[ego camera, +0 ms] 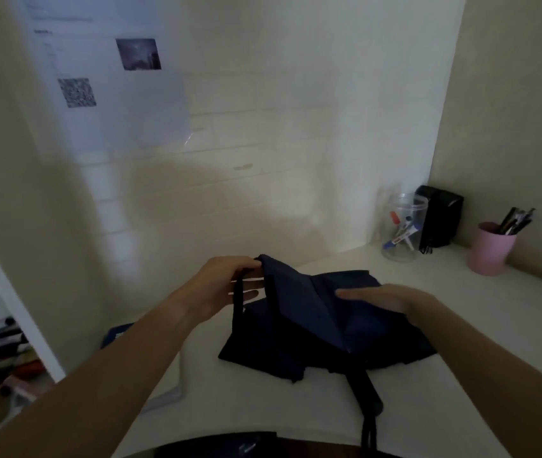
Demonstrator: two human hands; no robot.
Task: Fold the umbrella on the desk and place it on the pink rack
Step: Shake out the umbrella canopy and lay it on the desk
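One navy umbrella lies collapsed on the white desk. Left hand pinches one canopy corner at its left. Right hand rests flat, fingers extended, on the fabric. Right of the umbrella: one clear jar, one pink cup.

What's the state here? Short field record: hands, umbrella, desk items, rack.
left hand: pinching the top edge of the umbrella cloth
right hand: flat on the cloth, fingers straight
umbrella: dark blue, on the desk, canopy loose, handle toward the person
desk items: clear jar of markers, pink cup of pens, black box
pink rack: not in view
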